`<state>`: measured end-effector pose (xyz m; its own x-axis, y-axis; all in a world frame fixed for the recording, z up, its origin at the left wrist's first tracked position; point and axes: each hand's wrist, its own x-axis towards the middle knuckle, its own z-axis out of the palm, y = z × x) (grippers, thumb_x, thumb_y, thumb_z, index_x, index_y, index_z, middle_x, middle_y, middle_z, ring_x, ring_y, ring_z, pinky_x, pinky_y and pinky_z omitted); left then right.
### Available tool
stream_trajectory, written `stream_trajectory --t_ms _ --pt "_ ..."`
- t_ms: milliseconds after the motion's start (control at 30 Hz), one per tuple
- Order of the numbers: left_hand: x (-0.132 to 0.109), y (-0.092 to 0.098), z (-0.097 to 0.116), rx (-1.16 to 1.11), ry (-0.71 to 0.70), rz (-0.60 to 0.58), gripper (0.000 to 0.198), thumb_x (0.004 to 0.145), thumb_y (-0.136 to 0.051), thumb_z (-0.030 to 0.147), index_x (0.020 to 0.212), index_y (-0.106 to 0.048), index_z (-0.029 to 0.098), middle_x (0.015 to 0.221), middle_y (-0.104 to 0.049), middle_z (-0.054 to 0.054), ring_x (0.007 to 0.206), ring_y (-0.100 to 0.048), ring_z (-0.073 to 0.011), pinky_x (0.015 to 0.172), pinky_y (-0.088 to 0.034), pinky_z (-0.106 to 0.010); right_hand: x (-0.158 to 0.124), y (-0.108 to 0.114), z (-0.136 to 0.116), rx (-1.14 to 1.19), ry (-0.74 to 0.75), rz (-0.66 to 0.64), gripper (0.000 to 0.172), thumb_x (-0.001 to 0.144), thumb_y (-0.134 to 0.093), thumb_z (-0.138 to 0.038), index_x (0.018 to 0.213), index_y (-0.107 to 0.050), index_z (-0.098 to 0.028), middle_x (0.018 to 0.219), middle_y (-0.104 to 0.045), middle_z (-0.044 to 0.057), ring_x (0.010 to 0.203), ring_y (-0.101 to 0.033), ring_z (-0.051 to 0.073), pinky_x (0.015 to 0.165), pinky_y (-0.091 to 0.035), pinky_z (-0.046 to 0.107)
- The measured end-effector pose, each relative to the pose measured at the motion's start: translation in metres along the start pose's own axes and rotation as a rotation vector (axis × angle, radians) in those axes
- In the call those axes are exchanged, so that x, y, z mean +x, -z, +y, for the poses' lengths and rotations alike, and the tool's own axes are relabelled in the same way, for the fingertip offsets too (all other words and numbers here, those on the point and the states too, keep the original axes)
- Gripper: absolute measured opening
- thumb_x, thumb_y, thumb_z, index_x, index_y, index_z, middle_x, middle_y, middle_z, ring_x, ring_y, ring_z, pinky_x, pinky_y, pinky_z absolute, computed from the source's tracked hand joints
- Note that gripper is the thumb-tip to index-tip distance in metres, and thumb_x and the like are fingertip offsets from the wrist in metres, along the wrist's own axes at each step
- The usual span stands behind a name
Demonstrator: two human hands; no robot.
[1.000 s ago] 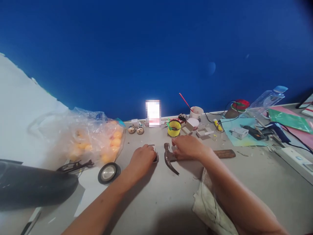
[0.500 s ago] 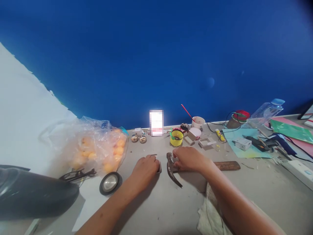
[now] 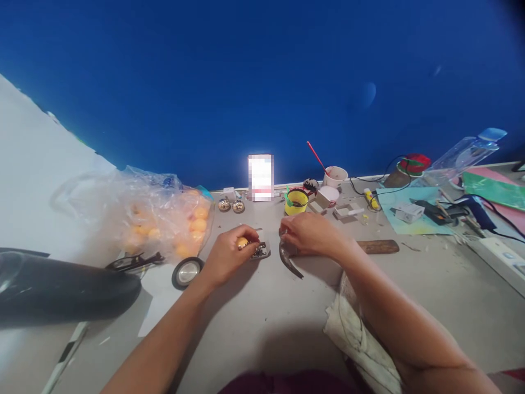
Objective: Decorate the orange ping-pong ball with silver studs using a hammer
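Observation:
My left hand [image 3: 229, 254] is curled round a small orange ball [image 3: 241, 242] and rests on the grey table [image 3: 266, 312]. Just right of its fingertips lies a small dark metal piece [image 3: 260, 251]. My right hand [image 3: 309, 234] is closed over a claw hammer near its head [image 3: 287, 259]. The hammer's wooden handle [image 3: 377, 247] runs out to the right along the table. The hammer lies flat.
A clear plastic bag of orange balls [image 3: 164, 221] sits at the left, with a round metal lid [image 3: 187, 272] and black pliers [image 3: 135, 261] beside it. A yellow cup [image 3: 296, 201], small pots, white boxes and cables crowd the back. A white cloth [image 3: 361, 345] lies under my right forearm.
My left hand has turned so that the orange ball and the dark metal piece now show. The camera view shifted; both hands stay in about the same place on the table.

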<state>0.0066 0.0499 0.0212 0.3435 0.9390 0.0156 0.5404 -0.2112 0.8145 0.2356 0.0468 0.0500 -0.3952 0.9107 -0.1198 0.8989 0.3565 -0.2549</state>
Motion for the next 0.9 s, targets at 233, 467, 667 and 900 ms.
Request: stream_trajectory --t_ms 233,467,667,900 --pt "-0.016 -0.010 0.007 -1.031 0.384 -0.002 0.038 0.063 -0.088 0.026 0.086 -0.060 0.017 0.065 -0.066 0.002 0.054 -0.056 -0.0092 0.051 -0.039 -0.019 -0.001 -0.018 -0.028 0.616 0.345 0.283 0.014 0.093 -0.062 -0.025 0.102 -0.072 -0.020 0.090 -0.072 0.004 0.081 -0.063 0.016 0.076 -0.044 0.027" --pt "-0.020 -0.015 0.006 -1.197 0.362 -0.026 0.030 0.069 -0.087 0.030 0.081 -0.065 0.014 0.068 -0.065 0.000 0.058 -0.058 -0.0086 0.051 -0.044 -0.018 0.005 -0.029 -0.037 0.849 0.250 0.371 0.008 0.086 -0.069 -0.021 0.081 -0.074 -0.019 0.081 -0.071 0.002 0.078 -0.063 0.015 0.070 -0.045 0.025" --pt "-0.032 -0.011 0.007 -1.367 0.371 0.052 0.021 0.081 -0.073 0.027 0.098 -0.072 0.013 0.097 -0.072 -0.010 0.090 -0.069 -0.0198 0.075 -0.058 -0.028 0.005 -0.026 -0.033 1.268 0.046 0.259 0.017 0.077 -0.078 -0.034 0.077 -0.072 -0.018 0.069 -0.068 0.001 0.058 -0.058 0.012 0.053 -0.044 0.023" --pt "-0.054 -0.019 0.000 -0.920 0.262 0.206 0.045 0.073 -0.083 0.024 0.115 -0.066 0.021 0.105 -0.073 -0.006 0.088 -0.072 -0.0208 0.074 -0.059 -0.030 0.013 -0.044 -0.034 1.618 -0.047 0.057 0.030 0.066 -0.089 -0.038 0.078 -0.072 -0.016 0.067 -0.067 -0.001 0.050 -0.053 0.007 0.047 -0.045 0.020"
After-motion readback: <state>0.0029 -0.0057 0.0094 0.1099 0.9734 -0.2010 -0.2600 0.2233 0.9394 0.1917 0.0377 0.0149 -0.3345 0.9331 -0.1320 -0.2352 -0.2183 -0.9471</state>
